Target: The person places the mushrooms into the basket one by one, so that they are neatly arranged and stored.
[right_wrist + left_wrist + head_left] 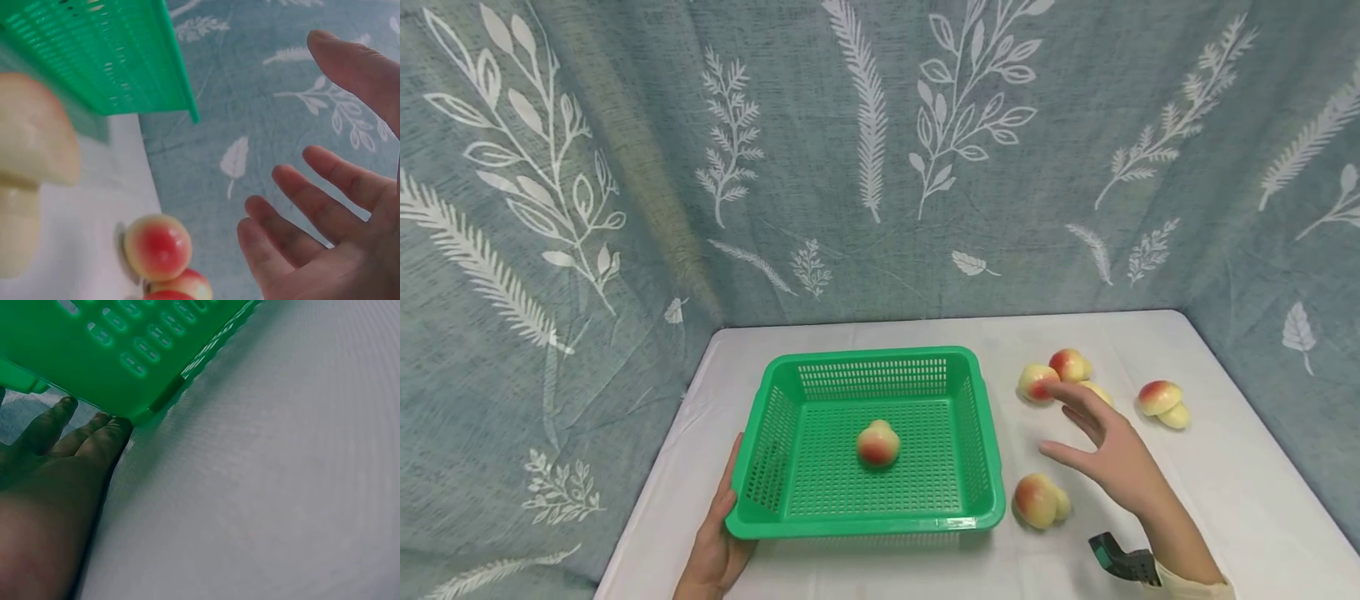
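Note:
A green plastic basket point(865, 527) with perforated walls stands on the white table. One red-and-yellow toy mushroom point(878, 443) lies inside on its floor. My left hand point(718, 537) rests against the basket's left side near the front corner, its fingers extended along the outer wall point(119, 353). My right hand point(1108, 454) hovers to the right of the basket, thumb and fingers spread apart with nothing between them. Below and left of it lies another toy mushroom point(1037, 501), seen large in the right wrist view. Its fingers partly cover a group of mushrooms point(1038, 383) farther back.
A separate toy mushroom point(1163, 404) lies near the table's right edge. Blue-grey leaf-patterned cloth point(880, 267) hangs behind the white table point(865, 575) and along both sides.

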